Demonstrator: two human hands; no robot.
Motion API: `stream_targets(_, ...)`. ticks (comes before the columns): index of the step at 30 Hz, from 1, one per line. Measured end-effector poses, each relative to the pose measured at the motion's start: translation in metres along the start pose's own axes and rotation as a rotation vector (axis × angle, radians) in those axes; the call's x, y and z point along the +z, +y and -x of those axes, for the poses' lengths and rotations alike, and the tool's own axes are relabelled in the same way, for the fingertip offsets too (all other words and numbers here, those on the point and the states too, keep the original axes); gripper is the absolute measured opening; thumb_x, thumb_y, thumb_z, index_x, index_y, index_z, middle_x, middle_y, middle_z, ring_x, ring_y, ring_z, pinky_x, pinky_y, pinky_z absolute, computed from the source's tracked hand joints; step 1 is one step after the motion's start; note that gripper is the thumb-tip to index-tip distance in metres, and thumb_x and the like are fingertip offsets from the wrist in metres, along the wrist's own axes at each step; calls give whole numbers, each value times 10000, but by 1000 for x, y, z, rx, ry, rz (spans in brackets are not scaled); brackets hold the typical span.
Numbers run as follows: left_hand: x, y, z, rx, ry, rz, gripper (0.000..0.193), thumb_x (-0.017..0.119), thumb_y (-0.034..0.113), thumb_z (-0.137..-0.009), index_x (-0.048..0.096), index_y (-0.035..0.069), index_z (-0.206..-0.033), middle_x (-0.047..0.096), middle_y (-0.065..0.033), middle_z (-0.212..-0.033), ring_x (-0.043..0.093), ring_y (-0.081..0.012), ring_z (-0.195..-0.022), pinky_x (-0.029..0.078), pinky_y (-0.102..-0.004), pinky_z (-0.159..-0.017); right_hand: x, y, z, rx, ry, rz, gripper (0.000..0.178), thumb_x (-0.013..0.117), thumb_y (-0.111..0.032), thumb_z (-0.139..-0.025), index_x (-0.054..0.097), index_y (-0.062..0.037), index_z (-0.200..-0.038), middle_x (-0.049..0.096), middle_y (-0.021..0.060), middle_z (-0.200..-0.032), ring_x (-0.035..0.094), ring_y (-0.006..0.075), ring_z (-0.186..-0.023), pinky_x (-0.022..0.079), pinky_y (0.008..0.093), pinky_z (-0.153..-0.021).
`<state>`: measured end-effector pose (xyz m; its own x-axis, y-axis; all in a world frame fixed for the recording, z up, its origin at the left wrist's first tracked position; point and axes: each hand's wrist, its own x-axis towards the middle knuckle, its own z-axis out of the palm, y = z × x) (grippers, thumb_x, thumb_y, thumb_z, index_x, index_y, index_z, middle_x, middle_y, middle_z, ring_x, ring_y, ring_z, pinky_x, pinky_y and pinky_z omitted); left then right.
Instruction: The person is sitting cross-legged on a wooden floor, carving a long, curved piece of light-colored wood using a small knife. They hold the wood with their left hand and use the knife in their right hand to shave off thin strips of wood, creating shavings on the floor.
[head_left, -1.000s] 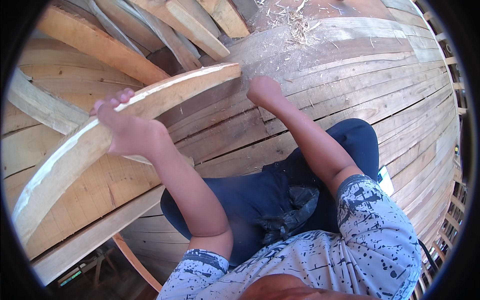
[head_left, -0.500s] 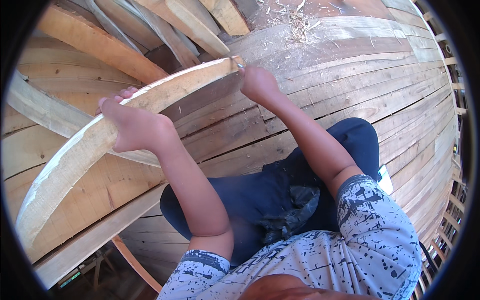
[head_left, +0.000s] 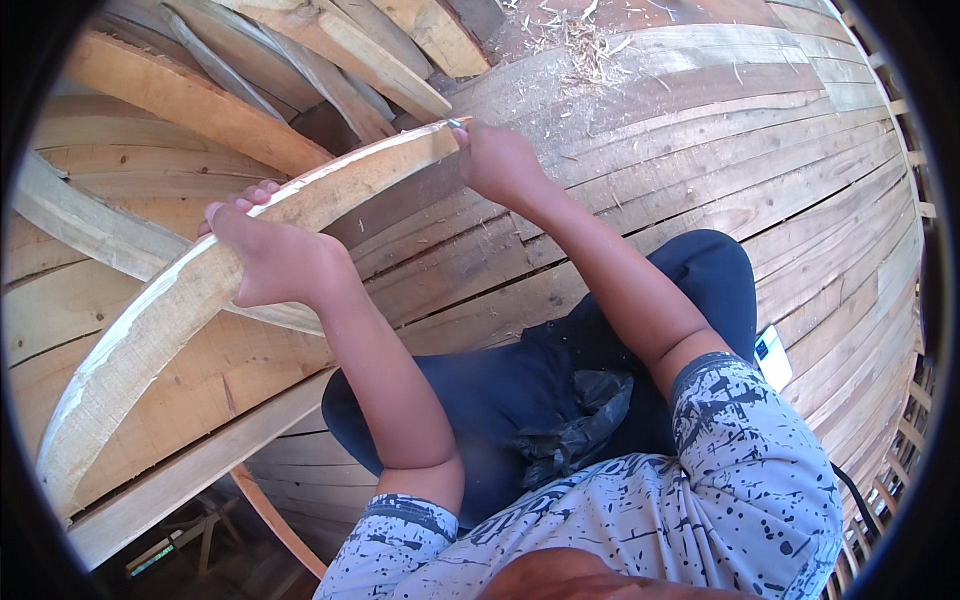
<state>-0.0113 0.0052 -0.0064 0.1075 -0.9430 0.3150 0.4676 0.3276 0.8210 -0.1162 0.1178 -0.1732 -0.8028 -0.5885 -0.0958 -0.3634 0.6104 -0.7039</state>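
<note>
A long curved wooden beam arcs from the lower left up to the top middle. Along its outer edge runs an uneven white strip. My left hand is closed over the beam at mid-length, thumb and fingertips showing over the outer edge. At the far end of the beam, my right hand is closed around a small thin tool, whose bluish-grey tip lies at the edge. Most of this tool is hidden in the fist, so its kind cannot be made out.
Loose boards lean in a pile behind the beam, with a second curved timber crossing under it. Wood shavings litter the planked floor. A phone-like white object lies beside my right knee. Lower left, a dark gap opens beyond a plank.
My right hand has shifted a little to the left along the beam's far end, with the tool in it. My left hand keeps its hold. The view has moved slightly.
</note>
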Motion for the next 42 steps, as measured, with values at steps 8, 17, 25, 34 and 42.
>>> stream_targets(8,3,4,7,7,-22,52,213,598,-6,-820,483,-13,-999,488,-48,-714,513,-166,-637,510,-339,-623,-6,-6,9,-23,109,-84,398,401,-285,-1040,628,21,-926,669,267,-834,647,464,-784,496,564,-718)
stream_targets(17,7,6,13,9,-61,-1,264,610,25,-826,478,-7,-1052,482,-46,-727,519,-181,-649,519,-364,-637,3,18,2,58,17,-51,396,402,-281,-1038,641,14,-929,675,250,-841,654,443,-815,505,542,-734)
stream_targets(25,3,2,5,39,-82,41,214,589,16,-821,480,6,-1005,488,-49,-753,507,-174,-630,515,-363,-648,-2,9,1,126,-48,56,386,411,-300,-1041,668,-15,-989,703,212,-928,694,374,-878,553,481,-758)
stream_targets(34,-2,3,4,29,-82,33,227,589,-18,-806,461,3,-992,487,-51,-724,511,-174,-629,509,-348,-639,-17,-23,15,-26,112,-94,363,398,-278,-1043,610,12,-992,680,252,-896,662,434,-848,511,536,-755)
stream_targets(42,8,9,18,-16,-66,70,203,593,-17,-823,470,12,-983,481,-49,-711,509,-169,-630,504,-342,-628,4,23,1,139,-18,-12,362,390,-267,-1041,621,12,-1038,685,251,-914,671,430,-880,523,524,-771)
